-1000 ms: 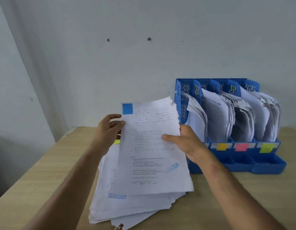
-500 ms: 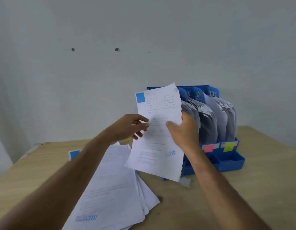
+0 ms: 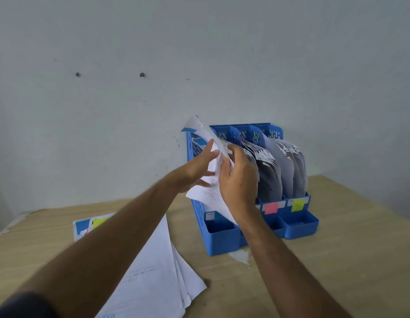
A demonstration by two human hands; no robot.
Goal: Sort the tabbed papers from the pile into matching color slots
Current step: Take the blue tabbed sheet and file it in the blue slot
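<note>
The blue-tabbed sheet (image 3: 207, 177) stands nearly upright at the leftmost slot of the blue file rack (image 3: 220, 237). Its long axis runs steeply from a lower corner near the rack's front up to the top edge at the back, and that top edge curls over to the left. The blue tab (image 3: 189, 129) sits at the upper left corner, pointing up and away toward the wall (image 3: 199, 53). A second bit of blue shows just below it at the rack's side wall; whether it belongs to the same sheet or to one already filed is hard to tell.

Both hands flank the sheet about midway along its length. The left hand (image 3: 197, 167) is on the sheet's left face with its fingers stretched out fairly straight against the paper, a fingertip reaching up near the curled top. The right hand (image 3: 239, 180) is on the right side, its fingers curled over the sheet's right edge and gripping it, with the back of the hand toward the camera. So most of the sheet's upper part rises above the grip, and a lower corner sticks out below the left hand.

The rack's other slots to the right are packed with bowed papers, and a pink label (image 3: 271, 208) and a yellow label (image 3: 298, 205) mark two of the fronts. The rack stands on a wooden table (image 3: 360, 249) against the wall. The pile of papers (image 3: 158, 278) lies on the table to the left, partly under the left forearm, with blue and yellow-green tabs peeking out at its far end.
</note>
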